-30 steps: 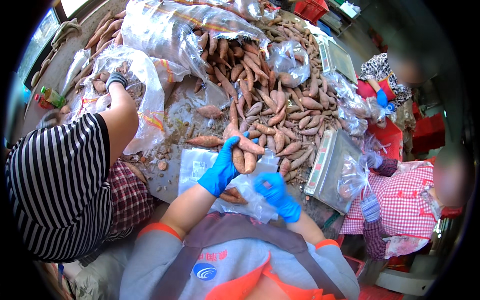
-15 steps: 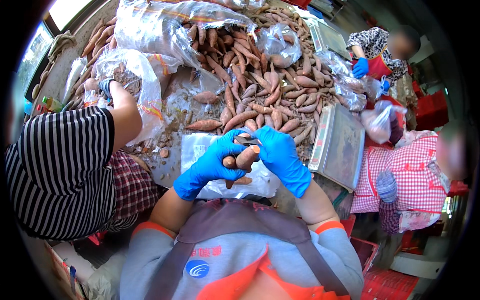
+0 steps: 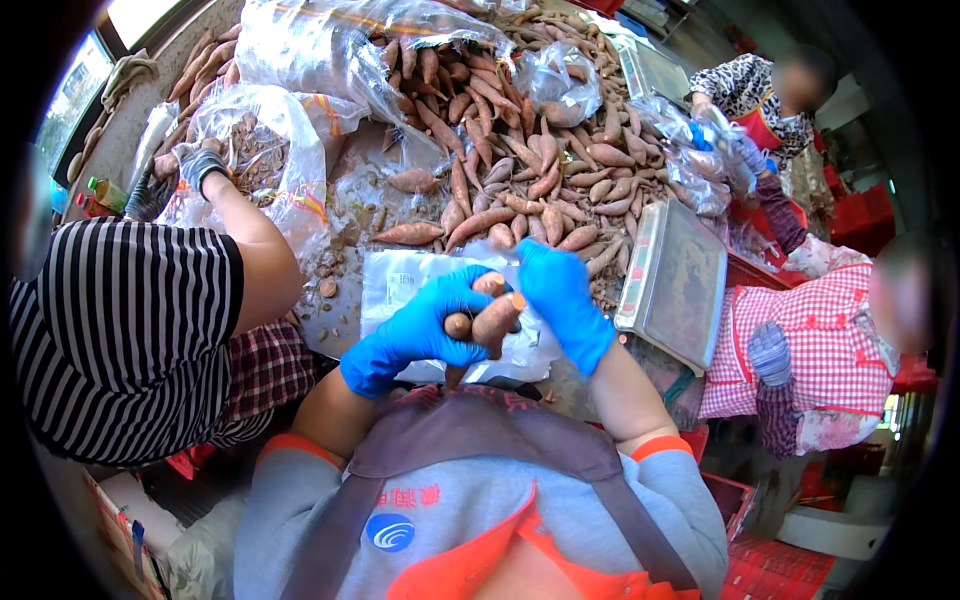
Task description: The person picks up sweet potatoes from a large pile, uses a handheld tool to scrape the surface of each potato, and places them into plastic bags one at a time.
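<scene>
My left hand (image 3: pixel 415 325), in a blue glove, is closed around several sweet potatoes (image 3: pixel 494 325). Two of them show pale, freshly cut ends turned upward. Just to the right, my right hand (image 3: pixel 565 300), also blue-gloved, is closed on a small knife whose blade is smeared by motion and hard to see. Blade and sweet potatoes look apart now. Beneath my hands lies a clear plastic bag (image 3: pixel 385 290) with a white label. Beyond it spreads a large heap of loose sweet potatoes (image 3: pixel 540 180).
A flat scale (image 3: pixel 678 285) stands right of the heap. A big plastic sack (image 3: pixel 320 50) lies at the back. To the left, a person in a striped shirt (image 3: pixel 130 330) reaches into an open bag (image 3: pixel 270 130). Two other people stand at the right, one in a checked apron (image 3: pixel 790 340).
My right hand has moved up and away from the cut ends, taking the knife along. The left hand keeps its hold. The striped-shirt person's arm has shifted, and the checked-apron person now reaches toward the bags.
</scene>
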A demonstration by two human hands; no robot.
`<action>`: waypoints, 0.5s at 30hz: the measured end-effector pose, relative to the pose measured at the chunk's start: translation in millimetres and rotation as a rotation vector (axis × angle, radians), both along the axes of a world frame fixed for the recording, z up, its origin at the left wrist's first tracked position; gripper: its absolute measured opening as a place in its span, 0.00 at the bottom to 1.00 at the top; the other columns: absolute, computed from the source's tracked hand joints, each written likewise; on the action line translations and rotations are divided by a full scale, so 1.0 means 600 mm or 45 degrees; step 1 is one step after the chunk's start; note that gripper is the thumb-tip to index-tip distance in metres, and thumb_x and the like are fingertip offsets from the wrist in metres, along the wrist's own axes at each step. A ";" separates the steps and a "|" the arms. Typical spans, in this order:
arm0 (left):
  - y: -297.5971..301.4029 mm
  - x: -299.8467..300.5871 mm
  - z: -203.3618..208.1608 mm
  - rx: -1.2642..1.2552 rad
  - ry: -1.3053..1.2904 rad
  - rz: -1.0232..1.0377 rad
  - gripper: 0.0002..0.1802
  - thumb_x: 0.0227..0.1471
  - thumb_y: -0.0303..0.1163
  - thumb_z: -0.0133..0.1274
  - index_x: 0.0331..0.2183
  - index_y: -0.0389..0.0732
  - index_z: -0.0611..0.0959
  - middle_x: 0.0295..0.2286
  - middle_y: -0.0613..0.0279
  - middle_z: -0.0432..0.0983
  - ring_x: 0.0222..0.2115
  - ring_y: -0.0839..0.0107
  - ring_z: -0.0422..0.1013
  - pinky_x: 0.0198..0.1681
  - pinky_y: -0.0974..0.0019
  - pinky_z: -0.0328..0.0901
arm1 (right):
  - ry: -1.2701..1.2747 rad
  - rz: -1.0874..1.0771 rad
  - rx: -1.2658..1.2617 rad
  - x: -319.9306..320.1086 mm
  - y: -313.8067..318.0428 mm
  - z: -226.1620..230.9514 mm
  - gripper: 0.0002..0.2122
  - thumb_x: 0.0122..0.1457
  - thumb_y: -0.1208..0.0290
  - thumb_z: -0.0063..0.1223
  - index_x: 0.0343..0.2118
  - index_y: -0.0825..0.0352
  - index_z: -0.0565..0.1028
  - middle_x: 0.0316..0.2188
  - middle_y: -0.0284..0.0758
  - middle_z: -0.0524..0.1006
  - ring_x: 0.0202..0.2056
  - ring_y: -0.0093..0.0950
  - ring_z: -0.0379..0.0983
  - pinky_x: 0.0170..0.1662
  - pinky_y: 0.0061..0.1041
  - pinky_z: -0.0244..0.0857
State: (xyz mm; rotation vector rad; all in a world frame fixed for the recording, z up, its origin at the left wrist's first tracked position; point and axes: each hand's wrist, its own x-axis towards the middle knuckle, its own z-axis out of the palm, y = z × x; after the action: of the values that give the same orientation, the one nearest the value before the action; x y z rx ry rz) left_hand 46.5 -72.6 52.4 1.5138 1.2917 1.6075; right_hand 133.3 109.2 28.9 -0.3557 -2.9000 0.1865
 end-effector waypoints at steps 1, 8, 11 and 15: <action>0.002 0.010 0.006 0.006 -0.136 -0.101 0.20 0.29 0.30 0.60 0.33 0.42 0.80 0.35 0.59 0.70 0.38 0.62 0.66 0.43 0.63 0.60 | -0.101 -0.143 -0.182 0.003 0.056 -0.038 0.08 0.50 0.65 0.47 0.29 0.64 0.72 0.23 0.46 0.73 0.24 0.42 0.71 0.23 0.38 0.63; -0.055 0.011 0.017 0.143 -0.195 0.156 0.23 0.31 0.30 0.61 0.37 0.43 0.78 0.43 0.54 0.64 0.44 0.60 0.64 0.47 0.59 0.59 | 0.041 -0.048 -1.590 -0.005 0.026 -0.082 0.04 0.53 0.74 0.44 0.27 0.67 0.71 0.19 0.27 0.69 0.22 0.15 0.63 0.26 0.15 0.58; -0.124 0.012 0.033 0.017 0.263 0.346 0.24 0.27 0.29 0.60 0.35 0.44 0.79 0.42 0.51 0.63 0.43 0.54 0.63 0.46 0.58 0.58 | -0.165 -0.120 -1.608 -0.002 0.015 -0.101 0.05 0.53 0.72 0.44 0.27 0.67 0.71 0.20 0.27 0.69 0.22 0.15 0.62 0.25 0.15 0.57; -0.286 0.054 -0.005 -0.310 0.145 0.529 0.25 0.27 0.29 0.60 0.36 0.43 0.78 0.41 0.51 0.64 0.42 0.55 0.63 0.45 0.61 0.59 | -0.193 -0.146 -1.765 0.000 0.016 -0.130 0.05 0.52 0.72 0.43 0.26 0.66 0.71 0.18 0.27 0.68 0.19 0.14 0.60 0.22 0.14 0.55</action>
State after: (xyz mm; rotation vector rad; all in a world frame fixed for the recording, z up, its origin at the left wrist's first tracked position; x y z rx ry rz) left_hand 78.9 -244.3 49.3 1.2587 1.8881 1.5476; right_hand 133.5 119.0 -49.1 -0.7096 -2.3345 2.1664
